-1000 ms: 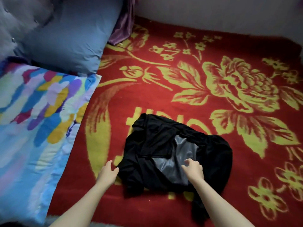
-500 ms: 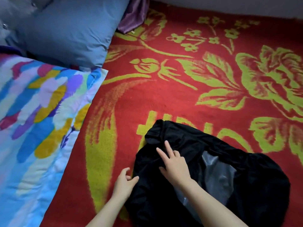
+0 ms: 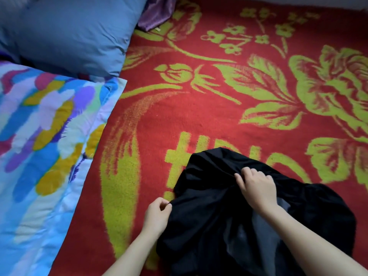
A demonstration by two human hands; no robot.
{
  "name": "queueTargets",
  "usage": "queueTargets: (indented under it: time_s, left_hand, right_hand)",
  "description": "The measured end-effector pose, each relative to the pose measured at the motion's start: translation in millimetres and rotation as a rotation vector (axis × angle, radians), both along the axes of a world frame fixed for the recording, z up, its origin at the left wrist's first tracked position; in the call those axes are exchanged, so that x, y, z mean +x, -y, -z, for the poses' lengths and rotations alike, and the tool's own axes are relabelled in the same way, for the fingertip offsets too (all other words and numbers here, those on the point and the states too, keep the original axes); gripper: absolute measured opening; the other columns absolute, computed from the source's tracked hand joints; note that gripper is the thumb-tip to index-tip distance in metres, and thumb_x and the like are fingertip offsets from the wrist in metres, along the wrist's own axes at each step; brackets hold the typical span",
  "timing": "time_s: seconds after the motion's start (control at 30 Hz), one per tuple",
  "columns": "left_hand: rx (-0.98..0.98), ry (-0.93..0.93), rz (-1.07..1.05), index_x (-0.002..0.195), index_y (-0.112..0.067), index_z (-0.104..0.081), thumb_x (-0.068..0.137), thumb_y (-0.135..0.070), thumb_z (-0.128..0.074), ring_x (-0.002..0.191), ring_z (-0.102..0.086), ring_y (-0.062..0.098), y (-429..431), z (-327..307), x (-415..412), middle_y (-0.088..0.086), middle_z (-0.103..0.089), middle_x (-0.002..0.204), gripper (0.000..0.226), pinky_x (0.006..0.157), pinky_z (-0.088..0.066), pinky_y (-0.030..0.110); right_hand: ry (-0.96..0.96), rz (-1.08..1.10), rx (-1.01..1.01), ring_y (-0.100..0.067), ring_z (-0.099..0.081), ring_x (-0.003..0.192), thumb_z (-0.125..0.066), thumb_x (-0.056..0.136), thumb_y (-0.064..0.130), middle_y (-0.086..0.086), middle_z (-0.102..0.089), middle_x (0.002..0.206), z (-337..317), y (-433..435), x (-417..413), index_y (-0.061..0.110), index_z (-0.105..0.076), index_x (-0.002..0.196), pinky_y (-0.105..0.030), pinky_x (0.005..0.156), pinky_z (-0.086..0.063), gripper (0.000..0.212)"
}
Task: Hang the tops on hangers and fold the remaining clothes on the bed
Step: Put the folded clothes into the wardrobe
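A crumpled black garment with a grey panel lies on the red and yellow-green flowered blanket at the lower middle of the head view. My left hand pinches the garment's left edge. My right hand grips a fold of the black cloth near its top, fingers curled into it. Both forearms reach in from the bottom edge.
A multicoloured quilt lies along the left side. A blue pillow sits at the upper left, with a purple cloth behind it. The blanket stretches bare to the right and back.
My right hand, flat on the garment before, has moved up and closed on a fold. My left hand now pinches the left edge. The camera has moved closer.
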State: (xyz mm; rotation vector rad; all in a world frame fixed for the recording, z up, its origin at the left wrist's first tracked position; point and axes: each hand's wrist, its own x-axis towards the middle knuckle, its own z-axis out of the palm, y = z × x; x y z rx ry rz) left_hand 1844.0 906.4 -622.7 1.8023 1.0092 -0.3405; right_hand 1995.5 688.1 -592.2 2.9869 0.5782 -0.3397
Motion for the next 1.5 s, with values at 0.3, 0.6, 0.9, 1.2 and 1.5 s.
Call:
queueTargets:
  time_s: [0.3,0.6,0.9,1.2,1.5]
  left_hand:
    - [0.231,0.054,0.18,0.131,-0.017,-0.043,0.089,-0.017,-0.058,0.118,-0.047,0.02,11,-4,-2,-0.001,-0.044,0.126,0.044,0.096,-0.036,0.029]
    - [0.219,-0.065,0.178,0.114,-0.019,-0.066,0.09,-0.024,-0.058,0.105,-0.06,0.021,23,-4,4,0.001,-0.068,0.111,0.025,0.077,-0.041,0.025]
    - [-0.084,0.261,0.043,0.064,-0.042,-0.07,0.084,0.004,-0.063,0.076,-0.06,-0.018,-5,-30,-12,-0.029,-0.067,0.072,0.051,0.071,-0.042,0.001]
    - [-0.127,0.463,0.209,0.061,-0.045,-0.071,0.08,0.005,-0.067,0.068,-0.059,-0.009,-11,-132,-5,-0.001,-0.067,0.08,0.054,0.068,-0.041,0.005]
    - [-0.093,0.774,0.346,0.074,-0.05,-0.072,0.083,0.006,-0.062,0.076,-0.061,-0.004,10,-252,-53,-0.008,-0.069,0.075,0.058,0.073,-0.043,0.01]
  right_hand:
    - [0.152,-0.341,0.12,-0.031,-0.059,0.101,-0.046,0.069,0.019,-0.013,-0.064,0.113,6,-64,5,0.014,-0.063,0.109,-0.036,0.067,-0.05,0.044]
    - [-0.235,-0.427,-0.192,-0.03,-0.044,0.122,-0.03,0.1,0.019,-0.01,-0.027,0.149,12,-74,21,0.036,-0.018,0.147,-0.038,0.095,-0.035,0.051]
    - [-0.282,0.123,-0.11,-0.031,-0.043,0.109,-0.046,0.087,0.012,-0.011,-0.038,0.114,-24,14,13,0.014,-0.041,0.117,-0.033,0.074,-0.038,0.03]
    - [-0.296,0.135,0.041,-0.026,-0.042,0.103,-0.047,0.09,0.024,-0.003,-0.043,0.107,-132,93,-32,0.014,-0.042,0.104,-0.034,0.082,-0.036,0.018]
    - [-0.131,0.361,0.499,-0.028,-0.055,0.077,-0.069,0.072,0.001,-0.012,-0.06,0.076,-275,142,-105,0.006,-0.055,0.075,-0.036,0.068,-0.041,0.015]
